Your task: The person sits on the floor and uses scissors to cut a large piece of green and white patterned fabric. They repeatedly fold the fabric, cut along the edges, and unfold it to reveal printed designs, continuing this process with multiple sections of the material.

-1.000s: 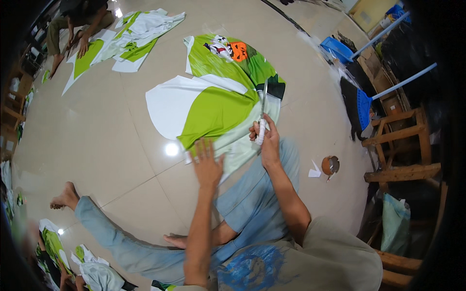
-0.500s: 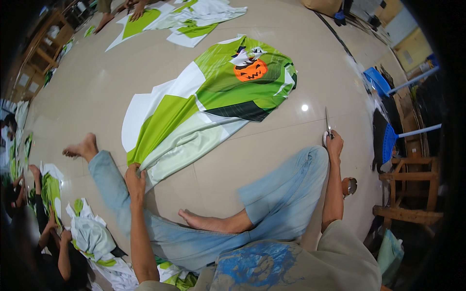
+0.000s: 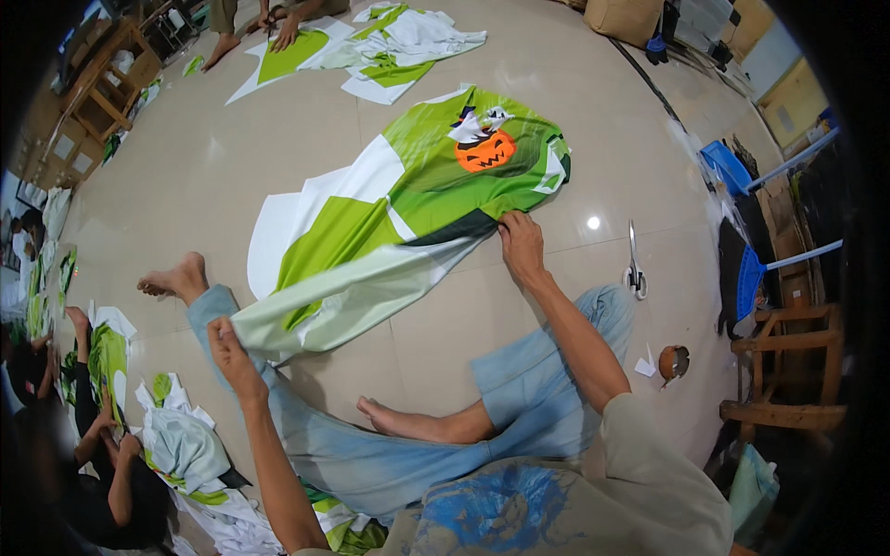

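A large piece of green and white printed fabric (image 3: 417,190) lies spread on the floor before me, with an orange pumpkin print near its far end. My left hand (image 3: 234,357) is closed on the near left edge of the fabric and lifts it, so a pale strip is stretched taut. At the dark green part of its right edge, my right hand (image 3: 522,243) has its fingers pinched on the cloth. White-handled scissors (image 3: 634,269) lie on the floor beyond my right knee, touched by neither hand.
Fabric pieces (image 3: 185,445) are heaped at my left, beside a seated person. Another person's hand (image 3: 287,35) works over cloth at the far left. To the right are blue dustpans (image 3: 742,287), a wooden stool (image 3: 788,361) and a brown ring-shaped object (image 3: 673,362).
My right hand has let go of the scissors, leaving them on the floor, and moved left onto the fabric. The left hand has shifted left and lower, pulling the edge along.
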Available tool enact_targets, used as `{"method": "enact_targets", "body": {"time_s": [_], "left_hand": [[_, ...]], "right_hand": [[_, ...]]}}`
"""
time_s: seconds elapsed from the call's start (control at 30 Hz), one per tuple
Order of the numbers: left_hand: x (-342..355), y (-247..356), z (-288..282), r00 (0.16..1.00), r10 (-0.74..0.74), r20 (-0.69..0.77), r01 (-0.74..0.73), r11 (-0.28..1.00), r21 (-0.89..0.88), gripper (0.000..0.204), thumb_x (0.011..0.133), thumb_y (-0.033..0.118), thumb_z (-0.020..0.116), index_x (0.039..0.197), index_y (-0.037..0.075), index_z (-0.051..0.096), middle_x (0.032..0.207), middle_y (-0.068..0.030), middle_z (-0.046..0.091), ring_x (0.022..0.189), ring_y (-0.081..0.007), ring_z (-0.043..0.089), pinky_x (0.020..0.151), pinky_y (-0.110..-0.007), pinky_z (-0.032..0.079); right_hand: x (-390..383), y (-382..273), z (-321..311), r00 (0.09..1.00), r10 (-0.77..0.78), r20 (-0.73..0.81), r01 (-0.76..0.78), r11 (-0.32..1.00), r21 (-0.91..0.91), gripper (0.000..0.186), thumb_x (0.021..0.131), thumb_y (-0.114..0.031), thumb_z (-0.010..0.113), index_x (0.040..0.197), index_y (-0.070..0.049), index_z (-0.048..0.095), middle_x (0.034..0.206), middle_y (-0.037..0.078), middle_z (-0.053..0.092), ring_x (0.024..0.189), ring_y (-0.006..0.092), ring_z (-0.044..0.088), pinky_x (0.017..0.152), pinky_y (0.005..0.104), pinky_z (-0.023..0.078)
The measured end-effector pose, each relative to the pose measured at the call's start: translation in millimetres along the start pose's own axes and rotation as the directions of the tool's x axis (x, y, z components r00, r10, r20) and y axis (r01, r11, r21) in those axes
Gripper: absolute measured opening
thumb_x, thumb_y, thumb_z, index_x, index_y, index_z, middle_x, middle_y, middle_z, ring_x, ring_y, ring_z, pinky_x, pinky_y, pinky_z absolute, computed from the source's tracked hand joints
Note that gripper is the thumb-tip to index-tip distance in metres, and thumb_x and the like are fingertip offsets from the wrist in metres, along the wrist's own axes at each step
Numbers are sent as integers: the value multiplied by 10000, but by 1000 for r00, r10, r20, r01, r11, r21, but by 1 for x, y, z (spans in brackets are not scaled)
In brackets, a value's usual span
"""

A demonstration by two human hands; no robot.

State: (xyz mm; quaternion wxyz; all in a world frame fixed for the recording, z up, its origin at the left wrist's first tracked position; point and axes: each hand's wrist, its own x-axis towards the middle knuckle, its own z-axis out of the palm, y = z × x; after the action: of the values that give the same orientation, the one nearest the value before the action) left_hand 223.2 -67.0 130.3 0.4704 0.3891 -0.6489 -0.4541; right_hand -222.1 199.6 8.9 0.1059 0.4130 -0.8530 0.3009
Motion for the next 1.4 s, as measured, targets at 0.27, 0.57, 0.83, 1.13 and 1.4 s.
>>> {"method": "enact_targets", "body": {"time_s": [0.27, 0.57, 0.83, 1.13, 1.4], "left_hand": [[-16, 81, -102, 999, -10, -42, 19, 971, 237, 345, 988, 374, 580, 1010, 32, 544, 933, -8, 500, 868, -122, 512, 794, -281, 436], [4, 233, -244, 987, 128, 101, -162, 804, 572, 474, 876, 389, 690, 1101, -1, 546, 1080, -47, 522, 948, -156, 527, 870, -267, 420], [158, 106, -147, 933, 234, 273, -359, 659, 661, 205, 870, 80, 608, 1036, -34, 642, 982, -124, 652, 984, -202, 605, 894, -333, 454], [359, 186, -120, 776, 630, -35, -289, 404, 868, 418, 882, 115, 573, 1293, 83, 638, 1135, -213, 685, 1012, -330, 666, 902, -412, 492], [275, 258, -202, 786, 592, -177, -471, 759, 449, 342, 964, 157, 562, 1264, 17, 652, 1106, -47, 684, 932, -110, 603, 826, -241, 465]], "right_hand": [[13, -2, -108, 936, 351, 43, -244, 553, 797, 229, 1024, -273, 566, 1060, -66, 654, 946, -46, 572, 868, 78, 509, 786, 239, 436], [32, -92, -381, 849, -58, 526, -284, 789, 545, 534, 595, -380, 934, 851, 4, 664, 745, 37, 602, 699, 92, 559, 633, 234, 420], [101, 59, -229, 929, 230, 290, -139, 943, -303, 298, 686, -39, 554, 917, -17, 741, 832, 233, 688, 807, 387, 670, 792, 421, 523], [319, 94, -336, 787, -117, -606, -94, 948, -304, 524, 804, -64, 489, 1272, -222, 662, 1167, 180, 692, 1019, 376, 675, 887, 456, 526], [218, 56, -416, 732, 22, -681, 252, 920, 301, 436, 936, -9, 393, 1317, -8, 605, 1266, 101, 638, 1167, 184, 588, 1061, 305, 404]]}}
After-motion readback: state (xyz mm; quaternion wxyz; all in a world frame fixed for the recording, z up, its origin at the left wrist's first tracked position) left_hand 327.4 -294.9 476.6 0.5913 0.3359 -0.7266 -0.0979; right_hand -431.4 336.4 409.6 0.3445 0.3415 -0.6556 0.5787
